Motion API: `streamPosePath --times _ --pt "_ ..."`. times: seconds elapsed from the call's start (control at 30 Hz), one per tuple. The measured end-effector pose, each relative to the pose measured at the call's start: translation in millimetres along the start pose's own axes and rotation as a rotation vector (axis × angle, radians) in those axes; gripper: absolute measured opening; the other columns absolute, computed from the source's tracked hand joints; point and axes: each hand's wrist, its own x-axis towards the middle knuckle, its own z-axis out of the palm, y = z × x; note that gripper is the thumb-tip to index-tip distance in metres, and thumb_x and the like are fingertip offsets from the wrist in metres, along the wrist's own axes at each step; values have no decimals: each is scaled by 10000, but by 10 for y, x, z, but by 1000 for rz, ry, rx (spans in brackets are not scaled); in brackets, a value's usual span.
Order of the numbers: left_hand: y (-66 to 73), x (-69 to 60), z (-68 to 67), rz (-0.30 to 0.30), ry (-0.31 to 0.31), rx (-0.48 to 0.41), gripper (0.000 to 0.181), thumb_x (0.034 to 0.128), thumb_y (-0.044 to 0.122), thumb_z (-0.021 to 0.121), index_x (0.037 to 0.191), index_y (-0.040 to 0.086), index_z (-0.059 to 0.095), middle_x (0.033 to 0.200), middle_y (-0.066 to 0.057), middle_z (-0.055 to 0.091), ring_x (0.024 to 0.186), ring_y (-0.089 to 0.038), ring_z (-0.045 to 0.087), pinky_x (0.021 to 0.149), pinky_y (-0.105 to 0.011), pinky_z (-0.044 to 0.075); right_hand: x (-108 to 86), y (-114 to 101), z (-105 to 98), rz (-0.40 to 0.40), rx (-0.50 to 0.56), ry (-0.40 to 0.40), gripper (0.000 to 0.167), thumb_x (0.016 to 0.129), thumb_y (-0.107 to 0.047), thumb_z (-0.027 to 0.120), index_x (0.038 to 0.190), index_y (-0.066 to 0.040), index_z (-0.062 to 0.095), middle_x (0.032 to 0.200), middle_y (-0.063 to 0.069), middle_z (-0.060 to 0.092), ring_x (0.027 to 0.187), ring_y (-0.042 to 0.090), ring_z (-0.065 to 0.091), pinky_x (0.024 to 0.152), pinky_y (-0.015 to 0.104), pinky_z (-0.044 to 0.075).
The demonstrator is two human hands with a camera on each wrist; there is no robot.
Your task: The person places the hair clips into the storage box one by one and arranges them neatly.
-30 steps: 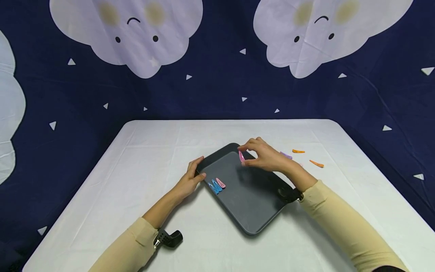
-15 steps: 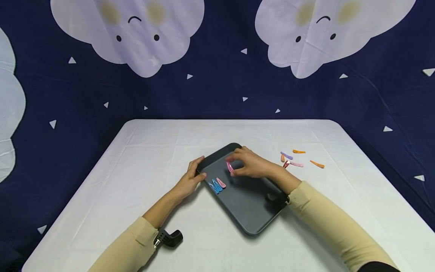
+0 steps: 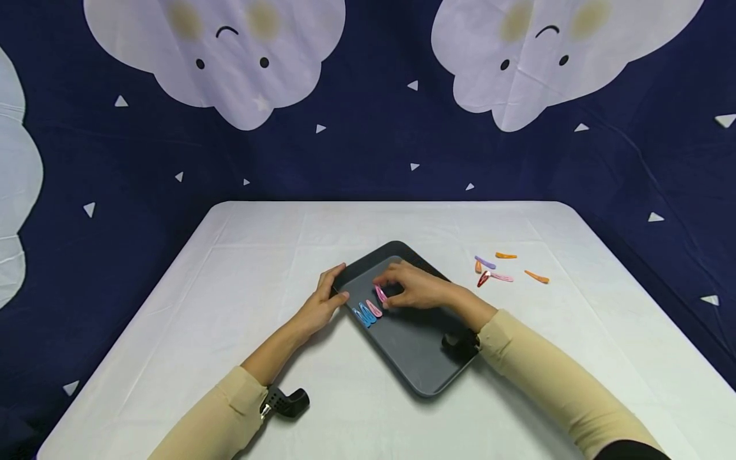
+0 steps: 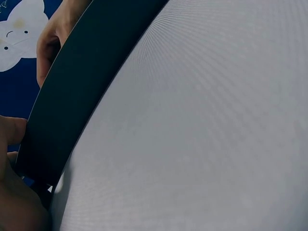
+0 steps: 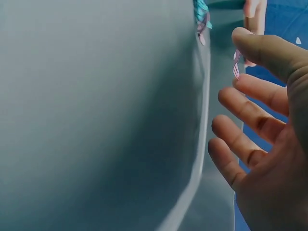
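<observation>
The left hand grips the tray; I see the right hand has brought its pinched bright pink clip inward, near two blue clips and one pale pink clip, not yet joining their row. On the table I count three orange clips, one purple clip, one red clip, one light pink clip.

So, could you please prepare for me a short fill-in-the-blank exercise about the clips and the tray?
1. The right grip pinches a ____ clip.
2. The left grip holds the gray tray, in which the resting clips are pink and ____.
3. On the white table, the loose clips are orange, red, pink and ____.
4. In the head view, these loose clips lie to the ____ of the tray.

Missing words: pink; blue; purple; right.
</observation>
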Motion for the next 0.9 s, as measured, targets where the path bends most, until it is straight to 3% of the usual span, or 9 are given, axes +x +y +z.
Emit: streamPosePath --times 0.13,0.27,0.37,0.9 --pt "12 2 5 -2 -3 -2 610 970 144 447 1511 159 165 1535 -80 159 1447 -297 124 1178 -523 77 8 -5 34 5 -12 -19 490 824 -284 708 1262 -95 595 1142 26 598 1082 181 541 1119 507 263" --pt "13 8 9 -4 -4 -3 619 966 143 451 1512 155 160 1534 -82 159 1450 -304 116 1176 -532 74 3 -10 63 17 -44 -29 479 813 -289 715 1251 -124 609 1109 13 597 1023 163 500 995 403 384" --pt "5 15 11 -4 -5 0 622 966 144 456 1513 164 161 1534 -79 159 1451 -304 114 1174 -538 75 -4 -3 82 23 -64 -29 474 809 -296 718 1245 -141 616 1093 5 595 993 151 464 895 340 411" --pt "13 -1 -7 -28 -20 -10 617 977 156 452 1514 192 150 1549 -70 132 1460 -310 78 1171 -550 62 0 48 141 11 -82 -33 505 806 -320 724 1276 -178 603 1097 1 567 955 142 416 864 314 383"
